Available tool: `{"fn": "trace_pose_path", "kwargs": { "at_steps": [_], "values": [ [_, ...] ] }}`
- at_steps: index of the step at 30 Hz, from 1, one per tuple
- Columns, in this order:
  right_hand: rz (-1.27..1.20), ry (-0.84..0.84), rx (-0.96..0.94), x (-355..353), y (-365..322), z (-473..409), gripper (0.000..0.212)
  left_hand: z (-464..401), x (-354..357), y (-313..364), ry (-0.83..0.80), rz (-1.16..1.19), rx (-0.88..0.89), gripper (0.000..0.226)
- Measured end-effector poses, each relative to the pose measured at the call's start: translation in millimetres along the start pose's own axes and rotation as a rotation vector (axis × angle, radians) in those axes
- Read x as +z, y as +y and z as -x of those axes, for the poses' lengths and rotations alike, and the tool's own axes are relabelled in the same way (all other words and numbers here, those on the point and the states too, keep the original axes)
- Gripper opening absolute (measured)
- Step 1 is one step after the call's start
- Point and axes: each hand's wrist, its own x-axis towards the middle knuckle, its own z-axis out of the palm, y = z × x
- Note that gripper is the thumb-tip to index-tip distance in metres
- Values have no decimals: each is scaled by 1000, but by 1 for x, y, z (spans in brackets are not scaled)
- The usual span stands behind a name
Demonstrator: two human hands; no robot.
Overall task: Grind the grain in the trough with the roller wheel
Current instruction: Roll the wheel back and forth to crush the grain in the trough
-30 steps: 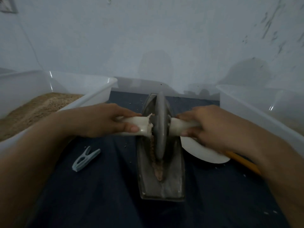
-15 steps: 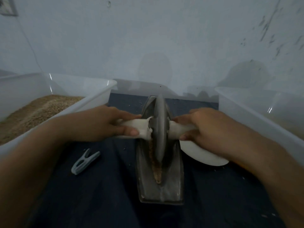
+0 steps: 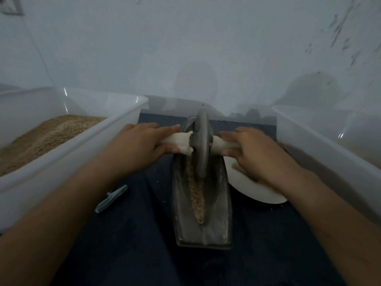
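Metal wheel (image 3: pixel 201 145): upright in the trough (image 3: pixel 203 213), toward its far end.
Grain (image 3: pixel 197 195): strip along the groove.
Your left hand (image 3: pixel 140 145): curled round the white handle (image 3: pixel 181 142).
Your right hand (image 3: pixel 252 150): gripping the handle's other end.

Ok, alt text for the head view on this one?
Two hands, left hand and right hand, grip the white handles of a roller wheel standing in a metal trough of grain. A tub of grain sits left, a plate right.
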Motion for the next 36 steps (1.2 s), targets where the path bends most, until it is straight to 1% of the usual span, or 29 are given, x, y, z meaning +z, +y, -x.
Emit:
{"fn": "trace_pose_path", "kwargs": {
  "at_steps": [1,3,5,8,10,11,13,16,18,19,20,22,24,25,27,29,32,34,36],
  "values": [
    [-10,25,-4,3,1,-1,43,-1,4,0,40,-30,6,58],
    [-8,52,-20,5,1,0,44,-2,6,-1,37,-23,12,59],
    [31,36,-48,1,0,5,45,-2,-1,-3,-48,68,23,59],
    [60,-52,-96,-16,-5,17,45,7,-27,-2,-274,292,45,63],
    [30,-134,-121,-32,-9,28,43,14,-44,1,-390,365,104,53],
    [7,-177,-126,-39,-12,34,43,16,-51,1,-419,389,141,46],
    [-26,-226,-134,-51,-17,44,44,19,-60,0,-446,416,191,40],
    [-45,-225,-127,-53,-20,46,43,19,-62,2,-496,415,153,42],
    [-41,-208,-105,-43,-19,37,43,16,-52,1,-492,415,126,51],
    [-30,-190,-84,-35,-16,30,43,12,-44,0,-458,399,100,55],
    [-22,-163,-58,-28,-12,22,43,8,-36,0,-398,362,61,54],
    [-19,-115,-3,-13,-6,7,44,1,-18,1,-227,208,-19,53],
    [0,-59,27,-2,-1,-2,44,-2,-4,2,-76,37,-40,57],
    [14,-18,26,2,0,-4,44,-2,1,2,-25,-4,-33,58],
    [27,43,3,5,1,-2,43,-3,3,1,9,2,-13,59],
    [33,25,-25,1,0,3,44,-1,-2,-2,-38,81,3,57],
    [69,-77,-86,-14,-4,13,43,6,-25,-1,-242,260,34,59],
    [50,-164,-116,-28,-9,23,42,13,-43,3,-360,328,82,60],
    [-9,-241,-122,-44,-14,36,41,18,-55,6,-405,375,149,53]
  ]
}}
